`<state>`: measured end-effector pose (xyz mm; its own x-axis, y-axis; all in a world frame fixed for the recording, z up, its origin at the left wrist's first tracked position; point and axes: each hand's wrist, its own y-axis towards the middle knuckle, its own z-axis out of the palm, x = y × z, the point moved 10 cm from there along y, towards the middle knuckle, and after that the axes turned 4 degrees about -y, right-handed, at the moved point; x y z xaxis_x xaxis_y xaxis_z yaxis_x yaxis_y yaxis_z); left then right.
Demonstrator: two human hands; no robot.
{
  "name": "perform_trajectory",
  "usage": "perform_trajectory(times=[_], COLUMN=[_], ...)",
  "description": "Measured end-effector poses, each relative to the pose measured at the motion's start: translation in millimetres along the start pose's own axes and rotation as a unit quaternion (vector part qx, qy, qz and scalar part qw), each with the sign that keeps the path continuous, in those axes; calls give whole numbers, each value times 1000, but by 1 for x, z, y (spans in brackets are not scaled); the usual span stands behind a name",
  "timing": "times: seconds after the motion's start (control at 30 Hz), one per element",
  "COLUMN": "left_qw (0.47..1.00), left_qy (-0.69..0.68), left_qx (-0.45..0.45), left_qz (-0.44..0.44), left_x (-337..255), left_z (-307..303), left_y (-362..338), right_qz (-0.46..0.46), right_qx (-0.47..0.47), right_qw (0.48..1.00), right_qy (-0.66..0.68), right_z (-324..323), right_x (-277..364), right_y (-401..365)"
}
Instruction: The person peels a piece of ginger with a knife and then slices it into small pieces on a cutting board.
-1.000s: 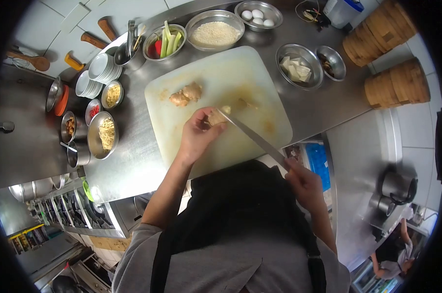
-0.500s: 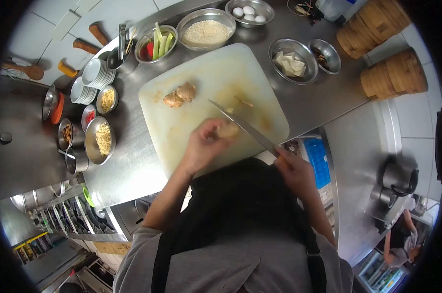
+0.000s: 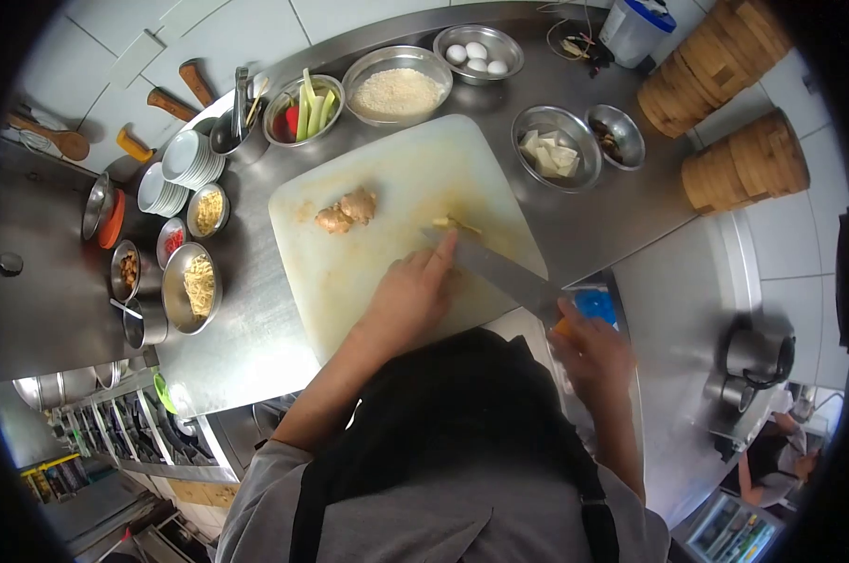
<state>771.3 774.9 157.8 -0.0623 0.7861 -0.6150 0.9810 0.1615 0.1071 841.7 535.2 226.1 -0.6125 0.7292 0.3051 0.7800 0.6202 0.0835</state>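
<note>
A white cutting board (image 3: 331,281) lies on the steel counter. My right hand (image 3: 589,349) is closed round the orange handle of a large knife (image 3: 514,280), whose blade lies low over the board, pointing up and left. My left hand (image 3: 413,291) reaches over the board, its index finger extended to the blade's tip, beside small pale peel scraps (image 3: 457,225). Its other fingers are curled, and whatever may be under them is hidden. A knobby piece of ginger (image 3: 347,210) rests on the board's upper left.
Behind the board stand bowls of cut vegetables (image 3: 303,111), pale crumbs (image 3: 398,86) and eggs (image 3: 478,56). A bowl of white pieces (image 3: 556,148) and bamboo steamers (image 3: 745,163) are at right. Noodles (image 3: 199,287) and stacked dishes (image 3: 192,158) are at left. Another person (image 3: 772,464) is far right.
My left hand has turned palm down and moved its finger to the knife tip. The pale piece it held is out of sight. The knife and my right hand sit slightly lower and farther right.
</note>
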Motion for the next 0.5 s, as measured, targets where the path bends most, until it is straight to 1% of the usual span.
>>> perform_trajectory(times=[0.03,0.07,0.1,0.13,0.17,0.2,0.23,0.27,0.3,0.37,0.4,0.47,0.5], left_qw=[999,998,998,981,945,944,888,801,801,748,749,725,726], left_qy=[-7,-14,-15,-132,-247,-247,-422,-581,-580,-649,-648,-673,-672], left_qx=[-5,-9,-8,-9,-11,-9,-26,-43,-44,-54,-53,-83,-83], left_qz=[-31,-62,-62,-139,-215,-217,-181,-138,-138,-125,-125,-119,-121], left_x=[8,15,15,29,44,52,56,56,54,47,47,48,51], left_z=[-3,-6,-10,-13,-10,-6,3,6,4,0,0,-4,-3], left_y=[3,5,6,3,-4,-8,-9,-8,-8,-7,-7,-9,-11], right_qz=[9,10,21,33,110,111,136,158,157,187,147,88,88], right_qx=[28,29,24,20,54,56,41,23,23,91,77,93,94], right_qw=[999,999,999,999,990,989,972,942,942,926,925,930,930], right_qy=[-25,-26,0,27,76,75,187,295,295,316,342,344,346], right_z=[-4,-13,-23,-33,-33,-29,-20,-12,-7,17,19,30,32], right_x=[-5,-10,-18,-24,-38,-44,-57,-66,-65,-56,-40,-21,-18], right_y=[-3,-7,-11,-15,-19,-24,-31,-35,-36,-42,-39,-38,-38])
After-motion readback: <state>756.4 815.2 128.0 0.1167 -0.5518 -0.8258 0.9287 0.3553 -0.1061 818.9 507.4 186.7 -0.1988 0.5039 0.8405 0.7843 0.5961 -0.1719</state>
